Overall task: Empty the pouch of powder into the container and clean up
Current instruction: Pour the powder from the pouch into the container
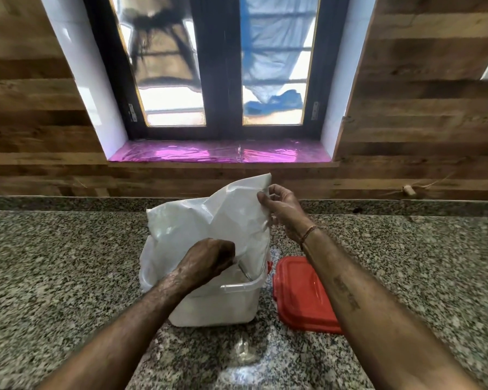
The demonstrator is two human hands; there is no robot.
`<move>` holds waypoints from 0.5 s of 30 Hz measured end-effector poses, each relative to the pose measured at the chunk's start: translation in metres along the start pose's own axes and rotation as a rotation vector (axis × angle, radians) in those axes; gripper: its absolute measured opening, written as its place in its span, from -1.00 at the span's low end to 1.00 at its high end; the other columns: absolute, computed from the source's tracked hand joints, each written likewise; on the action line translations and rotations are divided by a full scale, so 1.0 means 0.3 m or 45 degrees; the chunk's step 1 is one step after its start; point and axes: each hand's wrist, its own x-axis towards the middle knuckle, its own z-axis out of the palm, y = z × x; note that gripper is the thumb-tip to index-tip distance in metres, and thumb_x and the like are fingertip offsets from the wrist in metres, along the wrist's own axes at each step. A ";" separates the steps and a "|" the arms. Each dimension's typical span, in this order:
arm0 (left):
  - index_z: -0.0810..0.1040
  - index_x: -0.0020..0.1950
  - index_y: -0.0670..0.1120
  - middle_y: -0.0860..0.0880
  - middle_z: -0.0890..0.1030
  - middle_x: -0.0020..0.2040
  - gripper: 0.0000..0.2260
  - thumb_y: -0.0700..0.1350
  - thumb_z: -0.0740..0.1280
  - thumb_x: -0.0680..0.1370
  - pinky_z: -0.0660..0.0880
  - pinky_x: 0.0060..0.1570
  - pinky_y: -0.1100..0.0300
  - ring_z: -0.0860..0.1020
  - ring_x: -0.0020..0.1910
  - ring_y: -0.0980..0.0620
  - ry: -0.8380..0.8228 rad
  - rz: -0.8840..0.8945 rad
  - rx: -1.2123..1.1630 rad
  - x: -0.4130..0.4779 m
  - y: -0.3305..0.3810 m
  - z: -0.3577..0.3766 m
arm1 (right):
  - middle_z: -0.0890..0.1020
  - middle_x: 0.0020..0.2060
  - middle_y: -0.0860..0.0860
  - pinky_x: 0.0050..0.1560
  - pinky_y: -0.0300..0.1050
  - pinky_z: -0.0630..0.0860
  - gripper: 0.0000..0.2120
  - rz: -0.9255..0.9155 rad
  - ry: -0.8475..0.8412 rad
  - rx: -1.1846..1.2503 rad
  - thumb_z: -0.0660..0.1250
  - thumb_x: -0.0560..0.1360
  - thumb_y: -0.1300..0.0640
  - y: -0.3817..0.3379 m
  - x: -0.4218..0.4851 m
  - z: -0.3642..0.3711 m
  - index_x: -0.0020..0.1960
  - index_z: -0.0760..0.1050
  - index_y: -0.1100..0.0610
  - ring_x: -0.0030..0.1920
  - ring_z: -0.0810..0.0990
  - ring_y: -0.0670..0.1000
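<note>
A large white plastic pouch of powder is tipped over a white, translucent container on the granite counter, its lower end inside the container's mouth. My left hand is closed on the pouch's lower edge just above the container rim. My right hand pinches the pouch's raised upper right corner. White powder shows through the container wall. How much powder is left in the pouch is hidden.
The container's red lid lies flat on the counter just right of the container. A small clear scrap of plastic lies in front of it. A wood-panelled wall and a window with a pink sill stand behind.
</note>
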 end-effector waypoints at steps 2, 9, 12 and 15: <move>0.59 -0.17 0.02 0.12 0.63 -0.32 -0.80 0.10 0.42 0.58 0.56 -0.25 0.16 0.60 -0.32 0.14 0.133 -0.016 -0.070 0.012 0.020 -0.043 | 0.65 -0.11 0.07 -0.36 -0.25 0.56 -0.86 -0.052 -0.039 -0.031 0.43 0.58 0.11 -0.013 -0.009 -0.004 0.03 0.53 0.16 -0.17 0.63 -0.03; 0.51 0.37 0.02 -0.02 0.53 0.35 -0.55 0.24 0.30 0.58 0.46 0.21 -0.02 0.47 0.34 -0.04 0.670 -0.049 -0.035 0.159 0.048 -0.187 | 0.66 0.11 0.15 0.01 -0.10 0.64 -0.68 -0.091 -0.290 -0.030 0.39 0.60 0.24 -0.017 -0.033 -0.018 0.32 0.52 0.31 0.06 0.65 0.03; 0.43 0.49 0.08 0.01 0.49 0.47 -0.47 0.30 0.19 0.59 0.30 0.45 -0.18 0.38 0.50 -0.06 0.340 -0.109 -0.101 0.239 0.047 -0.243 | 0.66 0.16 0.18 0.23 0.01 0.61 -0.65 -0.131 -0.379 -0.040 0.39 0.57 0.28 -0.032 -0.045 -0.021 0.34 0.52 0.31 0.13 0.65 0.06; 0.53 0.37 0.08 0.01 0.60 0.34 -0.50 0.32 0.15 0.57 0.35 0.38 -0.18 0.51 0.34 -0.06 0.097 -0.172 -0.102 0.250 0.026 -0.306 | 0.67 0.14 0.13 0.29 0.06 0.58 -0.54 -0.121 -0.384 -0.079 0.45 0.49 0.18 -0.047 -0.069 -0.035 0.35 0.51 0.32 0.12 0.65 0.01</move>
